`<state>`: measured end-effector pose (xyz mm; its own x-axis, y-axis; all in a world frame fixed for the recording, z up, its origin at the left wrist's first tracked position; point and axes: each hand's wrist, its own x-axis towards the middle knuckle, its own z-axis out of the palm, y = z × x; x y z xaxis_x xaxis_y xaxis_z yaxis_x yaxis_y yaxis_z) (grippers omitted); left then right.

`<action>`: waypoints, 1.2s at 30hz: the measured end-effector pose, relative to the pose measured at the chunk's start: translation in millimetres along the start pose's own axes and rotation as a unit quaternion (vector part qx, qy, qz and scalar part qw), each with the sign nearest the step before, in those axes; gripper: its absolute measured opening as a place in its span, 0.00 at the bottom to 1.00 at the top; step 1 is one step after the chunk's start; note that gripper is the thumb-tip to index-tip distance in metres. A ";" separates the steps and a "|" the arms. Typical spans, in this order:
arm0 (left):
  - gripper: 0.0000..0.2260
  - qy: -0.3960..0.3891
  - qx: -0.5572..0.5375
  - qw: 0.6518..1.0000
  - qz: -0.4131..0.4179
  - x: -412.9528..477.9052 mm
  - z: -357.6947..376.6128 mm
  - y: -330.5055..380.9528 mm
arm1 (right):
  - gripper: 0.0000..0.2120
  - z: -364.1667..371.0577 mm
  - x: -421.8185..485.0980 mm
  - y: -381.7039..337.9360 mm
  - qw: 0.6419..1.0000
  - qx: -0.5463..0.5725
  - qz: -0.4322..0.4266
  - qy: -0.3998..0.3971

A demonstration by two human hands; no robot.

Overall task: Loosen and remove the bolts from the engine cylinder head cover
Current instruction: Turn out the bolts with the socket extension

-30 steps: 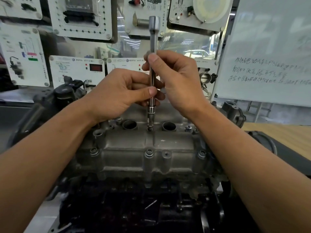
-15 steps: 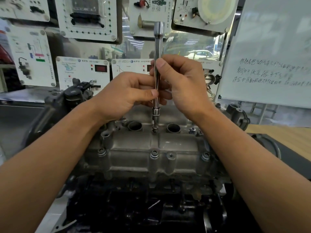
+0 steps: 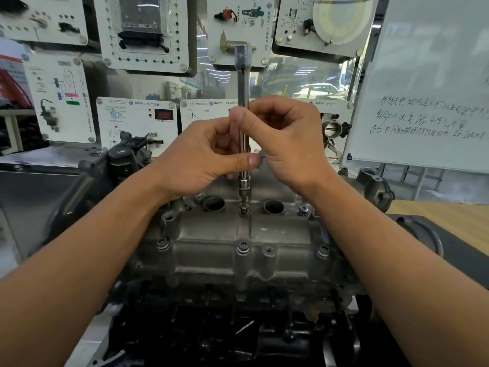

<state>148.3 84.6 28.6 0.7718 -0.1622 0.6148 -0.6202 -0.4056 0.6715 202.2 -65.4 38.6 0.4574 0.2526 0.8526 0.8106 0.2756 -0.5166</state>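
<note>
A grey cast cylinder head cover (image 3: 217, 247) lies across the engine in front of me. A long chrome socket extension (image 3: 242, 75) stands upright, its socket end seated on a bolt (image 3: 243, 210) between two round plug holes. My left hand (image 3: 195, 157) pinches the shaft low down with thumb and fingers. My right hand (image 3: 288, 144) pinches it a little higher. Along the cover's near edge sit three bolts, at the left (image 3: 162, 243), middle (image 3: 243, 247) and right (image 3: 323, 251).
Training panels (image 3: 144, 33) with wired components hang on the wall behind the engine. A whiteboard (image 3: 428, 83) with handwriting leans at the right. A throttle body (image 3: 332, 128) sits behind my right hand. A wooden bench top (image 3: 449, 221) lies at the right.
Both hands have kept their pinch on the extension and shifted their fingers round its shaft. The tool stays upright on the same bolt. My head has moved slightly.
</note>
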 end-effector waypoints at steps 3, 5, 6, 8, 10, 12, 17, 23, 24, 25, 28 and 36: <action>0.15 -0.033 -0.047 0.998 -0.028 0.9 -2.0 -2.3 | 0.05 -1.2 0.8 -1.1 1.000 -0.012 0.008 -0.010; 0.14 -0.045 -0.088 0.994 -0.042 1.0 -4.5 -3.7 | 0.08 -2.2 1.4 -0.3 1.000 -0.003 0.020 -0.016; 0.14 -0.048 -0.095 0.993 -0.044 1.0 -4.8 -3.6 | 0.11 -2.5 1.4 0.1 1.000 0.007 0.025 -0.017; 0.14 -0.049 -0.089 0.994 -0.043 -0.2 -4.1 -2.7 | 0.14 -3.2 0.9 -0.6 0.999 0.023 0.027 -0.016; 0.13 -0.041 -0.064 0.997 -0.034 -0.6 -2.9 -0.8 | 0.14 -2.9 0.7 -1.5 1.000 0.019 0.013 -0.017; 0.16 -0.021 -0.037 0.999 -0.022 0.4 -2.5 -0.2 | 0.09 -2.4 0.9 -0.8 1.000 0.017 0.000 -0.022; 0.25 0.001 0.003 1.000 -0.005 2.0 -0.6 -0.5 | 0.05 -4.0 1.1 3.0 0.999 0.034 0.001 -0.032; 0.14 -0.053 -0.080 0.995 -0.040 0.9 -3.0 -5.0 | 0.07 -4.3 2.0 0.6 0.997 0.028 0.041 -0.061; 0.14 -0.056 -0.092 0.993 -0.044 0.6 -3.7 -5.1 | 0.07 -4.3 1.7 0.4 0.996 0.035 0.054 -0.062; 0.13 -0.059 -0.096 0.993 -0.044 0.0 -4.0 -4.7 | 0.08 -4.3 1.5 0.2 0.995 0.037 0.063 -0.062; 0.10 -0.058 -0.066 0.995 -0.044 -1.0 -3.0 -4.6 | 0.09 -4.6 1.5 -1.1 0.995 0.031 0.067 -0.061; 0.27 -0.012 0.026 0.999 -0.015 -0.9 -1.3 -1.6 | 0.09 -2.4 -1.6 -5.3 0.997 0.035 0.068 -0.025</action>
<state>148.4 86.6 27.5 0.7939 -0.1701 0.5838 -0.5884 -0.4569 0.6671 198.1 -69.5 40.2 0.5402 0.3381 0.7706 0.7147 0.2991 -0.6322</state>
